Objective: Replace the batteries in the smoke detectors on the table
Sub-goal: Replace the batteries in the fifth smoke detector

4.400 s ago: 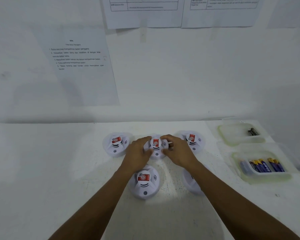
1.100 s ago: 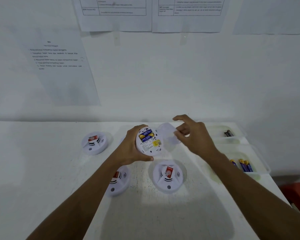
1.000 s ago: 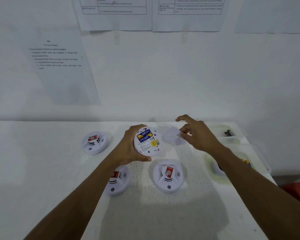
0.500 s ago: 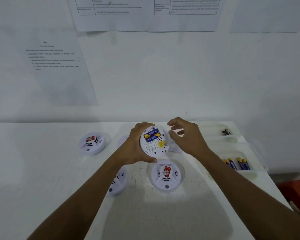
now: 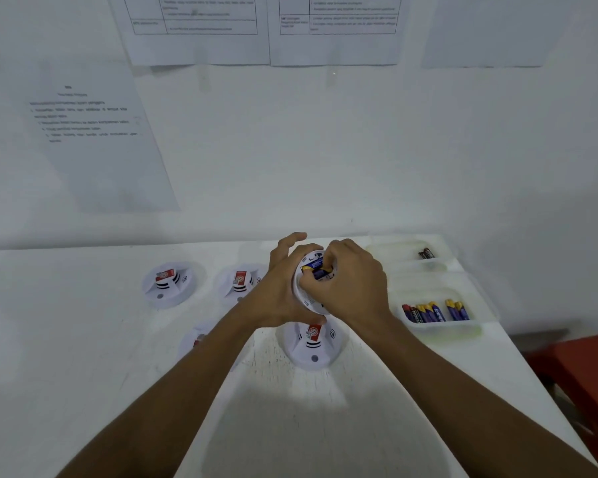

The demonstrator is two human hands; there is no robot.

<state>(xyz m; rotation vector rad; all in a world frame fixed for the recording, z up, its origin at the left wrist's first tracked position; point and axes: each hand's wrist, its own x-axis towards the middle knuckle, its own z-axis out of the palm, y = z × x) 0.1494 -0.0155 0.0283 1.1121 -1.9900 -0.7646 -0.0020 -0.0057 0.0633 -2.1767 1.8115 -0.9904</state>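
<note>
Head view: left grip [image 5: 280,288] curls round the smoke detector [image 5: 304,296], held back-up just above the desk [image 5: 83,357]; right grip [image 5: 354,284] pinches a battery [image 5: 316,271] in its open bay. Best to lever one end up first and keep the detector steady; the far tray [image 5: 394,253] looks like the place for spent cells.

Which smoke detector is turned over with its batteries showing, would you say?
The detector in the left hand; the four others lie face up on the table.

You have five detectors [image 5: 311,343]: one held, four on the table [image 5: 83,339]. Two trays [image 5: 442,328]: one holds two dark batteries [image 5: 427,252], the other a blue cluster too packed to count. Four wall sheets [image 5: 94,150].
</note>
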